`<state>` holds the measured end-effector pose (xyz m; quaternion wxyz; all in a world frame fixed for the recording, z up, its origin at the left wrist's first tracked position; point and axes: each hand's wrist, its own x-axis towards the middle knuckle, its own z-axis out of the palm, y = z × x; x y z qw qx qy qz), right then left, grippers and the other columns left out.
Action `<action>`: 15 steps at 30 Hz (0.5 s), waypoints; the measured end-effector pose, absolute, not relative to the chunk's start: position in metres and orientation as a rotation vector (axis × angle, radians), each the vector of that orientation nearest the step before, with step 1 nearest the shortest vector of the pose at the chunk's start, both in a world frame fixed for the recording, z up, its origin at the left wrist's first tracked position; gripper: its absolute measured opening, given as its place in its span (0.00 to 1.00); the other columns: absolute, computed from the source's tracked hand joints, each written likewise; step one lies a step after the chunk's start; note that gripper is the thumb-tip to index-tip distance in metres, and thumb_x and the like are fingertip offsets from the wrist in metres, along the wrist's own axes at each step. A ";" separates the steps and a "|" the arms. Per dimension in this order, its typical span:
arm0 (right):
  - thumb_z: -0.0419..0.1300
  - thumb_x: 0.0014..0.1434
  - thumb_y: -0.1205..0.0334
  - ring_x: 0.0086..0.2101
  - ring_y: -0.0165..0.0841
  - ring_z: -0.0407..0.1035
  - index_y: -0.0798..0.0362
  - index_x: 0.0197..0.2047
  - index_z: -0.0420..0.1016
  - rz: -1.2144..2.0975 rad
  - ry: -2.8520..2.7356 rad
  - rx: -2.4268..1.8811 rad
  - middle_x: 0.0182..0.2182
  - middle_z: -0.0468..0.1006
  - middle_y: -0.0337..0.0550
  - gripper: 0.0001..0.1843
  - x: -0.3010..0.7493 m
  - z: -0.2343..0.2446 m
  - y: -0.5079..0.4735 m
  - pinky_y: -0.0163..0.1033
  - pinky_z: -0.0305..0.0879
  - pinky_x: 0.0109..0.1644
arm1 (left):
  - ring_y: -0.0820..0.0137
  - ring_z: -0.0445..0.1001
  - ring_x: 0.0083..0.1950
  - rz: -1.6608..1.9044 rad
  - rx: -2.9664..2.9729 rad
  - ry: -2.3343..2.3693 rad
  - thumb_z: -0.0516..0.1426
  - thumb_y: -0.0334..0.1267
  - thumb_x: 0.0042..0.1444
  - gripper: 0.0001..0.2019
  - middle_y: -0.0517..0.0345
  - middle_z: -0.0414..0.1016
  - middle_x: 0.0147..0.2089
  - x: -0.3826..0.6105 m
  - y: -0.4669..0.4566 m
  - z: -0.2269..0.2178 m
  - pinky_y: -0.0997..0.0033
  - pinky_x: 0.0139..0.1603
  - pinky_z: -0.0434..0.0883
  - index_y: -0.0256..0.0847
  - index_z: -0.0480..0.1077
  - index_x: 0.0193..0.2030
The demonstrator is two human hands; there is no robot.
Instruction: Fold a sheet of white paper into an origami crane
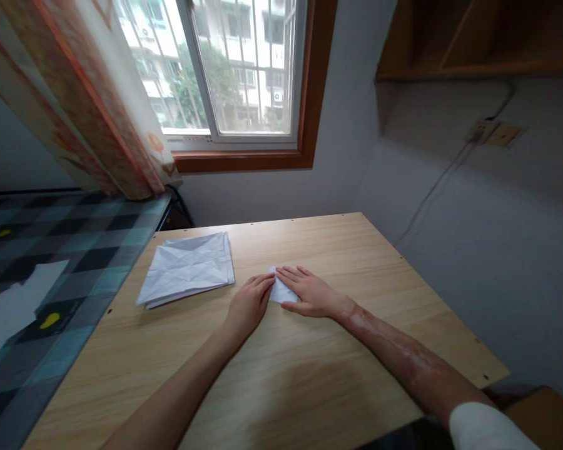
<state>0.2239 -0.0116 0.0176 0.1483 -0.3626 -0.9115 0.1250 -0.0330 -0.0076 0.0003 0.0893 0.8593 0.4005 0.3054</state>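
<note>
A small folded piece of white paper (278, 291) lies on the wooden table (309, 375) near its middle. My right hand (309, 292) lies flat over the paper's right part, fingers stretched out and pressing it down. My left hand (248, 305) rests against the paper's left edge with its fingers curled and its fingertips touching the paper. Most of the paper is hidden under the two hands.
A stack of creased white paper sheets (187, 269) lies on the table to the left of my hands. Left of the table is a bed with a checked cover (51, 250) and loose white sheets (14, 306). A curtained window and grey walls stand behind.
</note>
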 end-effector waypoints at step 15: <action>0.52 0.75 0.28 0.81 0.49 0.44 0.59 0.86 0.45 0.336 -2.593 -1.193 0.83 0.48 0.62 0.54 0.215 0.013 -0.033 0.59 0.43 0.85 | 0.53 0.81 0.58 0.788 2.635 1.580 0.54 0.37 0.76 0.11 0.48 0.85 0.59 -0.029 -0.021 0.020 0.51 0.62 0.76 0.44 0.77 0.56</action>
